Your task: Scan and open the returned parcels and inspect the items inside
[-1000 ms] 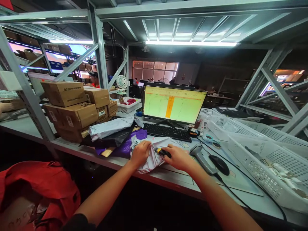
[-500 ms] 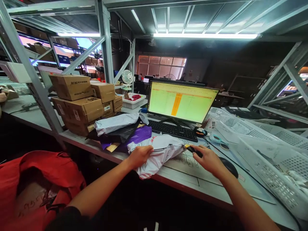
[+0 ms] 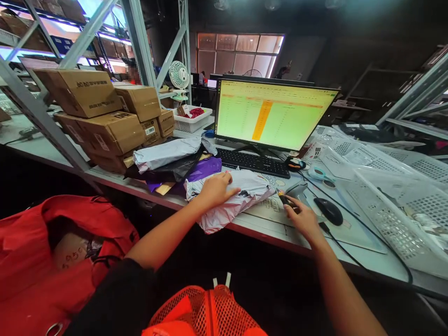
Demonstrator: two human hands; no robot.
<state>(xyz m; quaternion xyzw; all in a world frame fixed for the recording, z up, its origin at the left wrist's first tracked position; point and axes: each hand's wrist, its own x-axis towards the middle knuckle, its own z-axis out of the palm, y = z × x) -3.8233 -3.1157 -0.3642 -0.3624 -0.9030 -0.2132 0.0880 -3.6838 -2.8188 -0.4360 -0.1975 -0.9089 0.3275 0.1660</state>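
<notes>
A white plastic mailing bag [image 3: 254, 184], crumpled, lies at the desk's front edge, its lower part hanging over. Across its top rests my left hand [image 3: 219, 189], fingers apart and thumb stretched out, pressing on the plastic without gripping it. Just beyond the bag's right end, my right hand [image 3: 301, 214] is closed around a utility knife [image 3: 289, 201] with a black and yellow handle. The knife's tip points at the bag's corner; whether it touches is too small to tell. A grey device [image 3: 297, 189], partly hidden, lies behind the right hand.
More mailing bags [image 3: 168, 154] are piled to the left, before stacked cartons [image 3: 115, 130]. A monitor [image 3: 269, 114] and keyboard [image 3: 254, 162] stand behind. A mouse [image 3: 328, 211] and white perforated baskets [image 3: 392, 214] are on the right. A red sack [image 3: 26, 247] sits lower left.
My left hand has loosened its grip on the bag and now lies spread on top. The knife has shifted slightly from the bag's right end. The view has tilted down.
</notes>
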